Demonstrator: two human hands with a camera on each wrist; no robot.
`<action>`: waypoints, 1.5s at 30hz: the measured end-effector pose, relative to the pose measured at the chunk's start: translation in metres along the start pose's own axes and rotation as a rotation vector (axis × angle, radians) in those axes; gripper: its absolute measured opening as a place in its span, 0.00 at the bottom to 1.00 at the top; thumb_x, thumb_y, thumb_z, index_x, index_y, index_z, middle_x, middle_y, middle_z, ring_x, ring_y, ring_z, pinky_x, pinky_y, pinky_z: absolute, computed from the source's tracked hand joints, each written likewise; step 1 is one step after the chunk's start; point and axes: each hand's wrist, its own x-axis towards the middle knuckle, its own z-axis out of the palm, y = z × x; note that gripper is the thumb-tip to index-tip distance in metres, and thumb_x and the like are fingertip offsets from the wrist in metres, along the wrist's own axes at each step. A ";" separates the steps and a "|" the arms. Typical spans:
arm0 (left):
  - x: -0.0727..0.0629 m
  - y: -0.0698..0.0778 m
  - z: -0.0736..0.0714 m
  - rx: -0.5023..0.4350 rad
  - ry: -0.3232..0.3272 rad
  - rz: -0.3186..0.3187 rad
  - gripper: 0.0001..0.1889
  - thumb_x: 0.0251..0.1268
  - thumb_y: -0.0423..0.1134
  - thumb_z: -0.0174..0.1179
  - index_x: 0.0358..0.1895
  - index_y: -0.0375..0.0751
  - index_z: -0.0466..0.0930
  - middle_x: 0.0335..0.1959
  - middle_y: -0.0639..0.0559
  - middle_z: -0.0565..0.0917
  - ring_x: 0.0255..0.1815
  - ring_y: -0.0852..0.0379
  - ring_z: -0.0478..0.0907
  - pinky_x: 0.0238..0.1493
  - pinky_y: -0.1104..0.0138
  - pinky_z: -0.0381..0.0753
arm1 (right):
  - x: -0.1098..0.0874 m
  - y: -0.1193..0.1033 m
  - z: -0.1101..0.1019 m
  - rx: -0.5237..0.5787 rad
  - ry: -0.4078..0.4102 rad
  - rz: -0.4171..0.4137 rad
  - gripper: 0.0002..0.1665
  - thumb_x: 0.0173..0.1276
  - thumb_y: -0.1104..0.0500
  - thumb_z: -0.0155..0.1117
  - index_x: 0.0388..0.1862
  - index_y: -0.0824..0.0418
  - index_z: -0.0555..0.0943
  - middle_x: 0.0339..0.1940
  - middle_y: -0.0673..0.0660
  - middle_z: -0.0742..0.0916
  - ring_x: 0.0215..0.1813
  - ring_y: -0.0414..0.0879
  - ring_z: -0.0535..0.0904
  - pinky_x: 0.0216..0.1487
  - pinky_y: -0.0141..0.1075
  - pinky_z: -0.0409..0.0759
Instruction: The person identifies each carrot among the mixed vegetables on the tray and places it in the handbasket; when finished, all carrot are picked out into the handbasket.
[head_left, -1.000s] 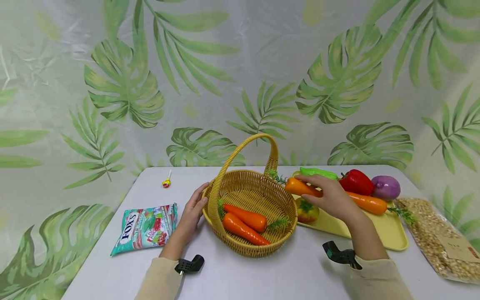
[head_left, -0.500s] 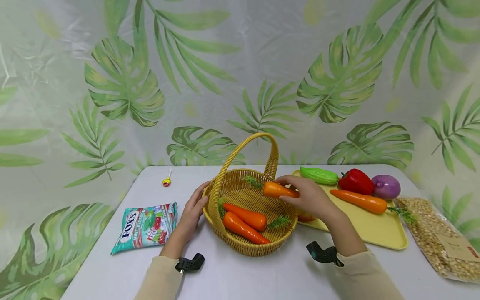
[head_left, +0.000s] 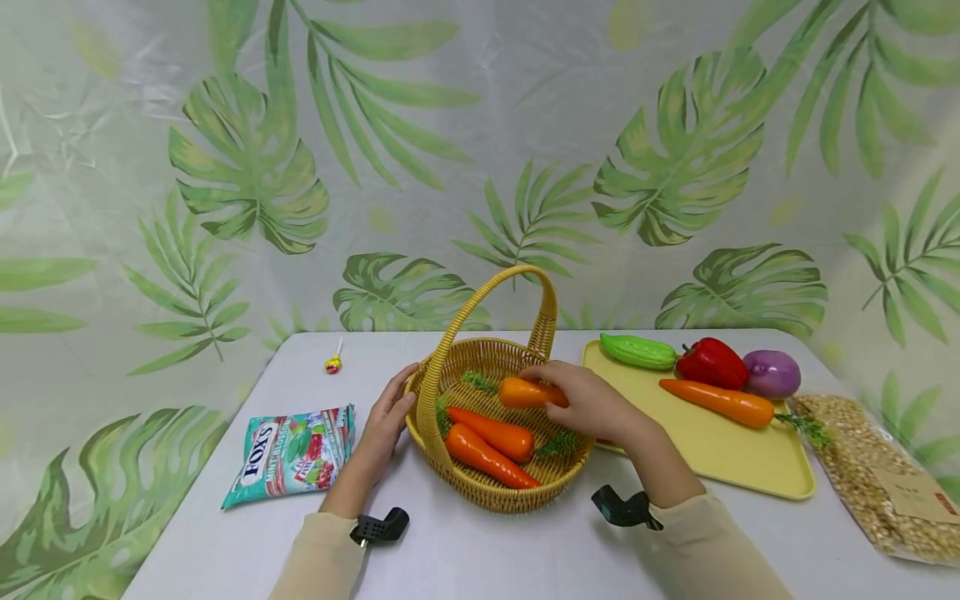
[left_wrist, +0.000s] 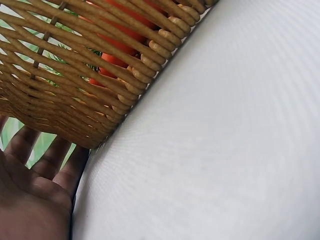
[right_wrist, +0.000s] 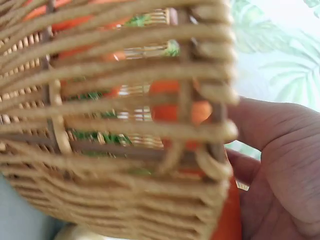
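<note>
A smooth orange carrot [head_left: 521,392] with a frilly green top is pinched between the thumb and fingers of the right hand [head_left: 588,402], inside the opening of a round tan wicker basket [head_left: 510,502]; whether it touches the basket's floor cannot be told. Its broad, rounded end and greenery point left, away from the palm; the fingers hide the other end. The visible surface is glossy and evenly coloured. The left hand [head_left: 384,421] rests against the basket's left side, fingers extended and slightly spread. Two deeper orange-red carrots [head_left: 491,433] lie together in the basket, nearer the front. A woven arched handle [head_left: 521,272] spans the opening. In the right wrist view, the basket's wall screens much of the held carrot. To the right, a yellow rectangular tray [head_left: 720,454] bears a long orange carrot [head_left: 727,405], its leaves past the edge, with a green ridged gourd [head_left: 637,352], a red bell pepper [head_left: 712,363] and a purple rounded vegetable [head_left: 771,373] beyond. A clear bag of pale grains [head_left: 877,479] lies beside the tray; a teal FOX'S bag [head_left: 292,457] and a wrapped lollipop [head_left: 333,364] lie left on the white counter [head_left: 465,558].
</note>
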 end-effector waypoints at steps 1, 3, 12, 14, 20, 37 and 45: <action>0.000 0.000 0.000 0.000 0.000 0.000 0.25 0.80 0.46 0.43 0.76 0.60 0.59 0.80 0.55 0.60 0.79 0.53 0.59 0.78 0.51 0.58 | 0.001 -0.001 0.001 0.002 -0.007 0.003 0.29 0.65 0.66 0.63 0.65 0.53 0.77 0.58 0.55 0.83 0.49 0.47 0.77 0.54 0.45 0.79; 0.000 0.000 0.000 0.001 0.001 -0.002 0.25 0.80 0.46 0.43 0.76 0.60 0.59 0.80 0.55 0.60 0.78 0.55 0.60 0.77 0.51 0.59 | 0.003 -0.001 0.005 0.006 -0.017 0.003 0.27 0.66 0.65 0.63 0.64 0.52 0.78 0.57 0.54 0.83 0.48 0.47 0.77 0.53 0.43 0.78; -0.002 0.002 0.000 0.007 -0.001 -0.003 0.25 0.80 0.46 0.43 0.77 0.59 0.58 0.80 0.54 0.61 0.77 0.56 0.61 0.78 0.50 0.58 | 0.013 -0.001 0.022 -0.031 -0.047 -0.057 0.21 0.68 0.62 0.65 0.60 0.54 0.81 0.57 0.53 0.84 0.58 0.49 0.78 0.61 0.48 0.78; -0.001 0.002 0.000 0.014 -0.002 0.002 0.25 0.80 0.46 0.43 0.77 0.58 0.58 0.80 0.53 0.60 0.78 0.53 0.60 0.78 0.49 0.58 | 0.014 -0.001 0.024 -0.032 -0.056 -0.062 0.21 0.68 0.63 0.65 0.60 0.55 0.81 0.56 0.54 0.84 0.57 0.49 0.79 0.60 0.48 0.78; 0.000 0.004 0.001 0.009 -0.005 0.012 0.25 0.80 0.46 0.43 0.76 0.59 0.58 0.80 0.52 0.59 0.80 0.50 0.57 0.78 0.46 0.56 | 0.017 0.000 0.028 -0.021 -0.083 -0.038 0.22 0.68 0.62 0.65 0.61 0.56 0.80 0.57 0.56 0.84 0.58 0.51 0.80 0.62 0.50 0.79; -0.001 0.002 0.002 -0.001 0.004 -0.004 0.25 0.79 0.47 0.44 0.75 0.63 0.60 0.80 0.56 0.61 0.79 0.53 0.59 0.78 0.50 0.58 | 0.005 -0.001 0.025 0.035 0.059 -0.092 0.18 0.71 0.63 0.60 0.58 0.57 0.82 0.55 0.55 0.86 0.54 0.50 0.82 0.57 0.48 0.81; -0.001 0.002 0.001 0.001 0.000 0.000 0.25 0.80 0.46 0.43 0.76 0.62 0.59 0.80 0.56 0.60 0.79 0.52 0.59 0.78 0.49 0.58 | -0.007 0.003 0.017 0.029 0.162 -0.054 0.21 0.70 0.63 0.62 0.61 0.53 0.81 0.58 0.52 0.84 0.60 0.52 0.81 0.60 0.51 0.81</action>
